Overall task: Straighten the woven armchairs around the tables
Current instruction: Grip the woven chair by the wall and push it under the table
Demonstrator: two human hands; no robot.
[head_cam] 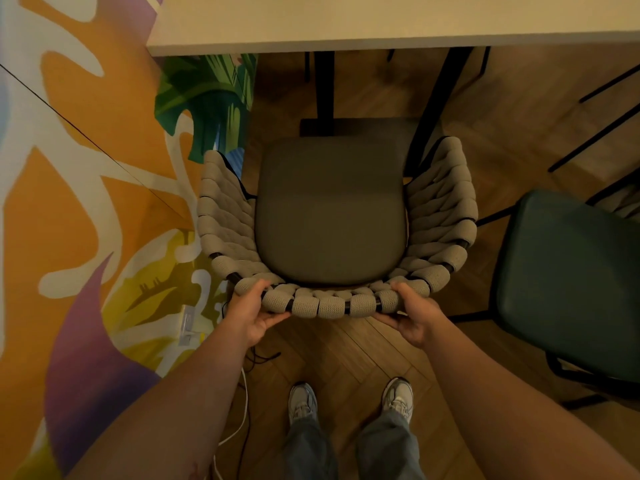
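Woven armchair (332, 216) directly ahead of person, seat facing the worktop (346, 26), front partly under its edge; left hand (251, 315) and right hand (410, 318) apart, each clamped on back rim, equally near, likely push straight forward

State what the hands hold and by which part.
Both hold the beige woven armchair by its backrest's top rim: left hand at the rim's left end, right hand at its right end.

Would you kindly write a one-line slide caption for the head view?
Both hands, left and right, grip the woven armchair backrest facing the table.
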